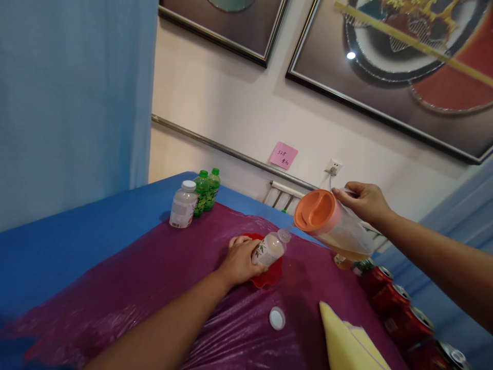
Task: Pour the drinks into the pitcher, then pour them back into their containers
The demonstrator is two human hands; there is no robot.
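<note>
My left hand (242, 259) is wrapped round a clear bottle (272, 246) with a leaf-patterned label and no cap on its neck. The bottle tilts to the right above a red scalloped dish (265, 277). My right hand (364, 200) grips the handle of a translucent pitcher (342, 234) with an orange lid (315, 210). Tipped to the left, the pitcher has its spout close to the bottle's mouth, and amber liquid lies along its lower side. Whether liquid is flowing between them I cannot tell. A white cap (277, 318) lies on the purple plastic sheet (154, 288) nearby.
A white-capped bottle (183, 205) and two green bottles (211, 190) stand at the back left. A folded yellow cloth (346, 339) lies at the front right. Several red cans (408, 321) line the right edge. A blue cloth (96, 221) covers the table under the sheet.
</note>
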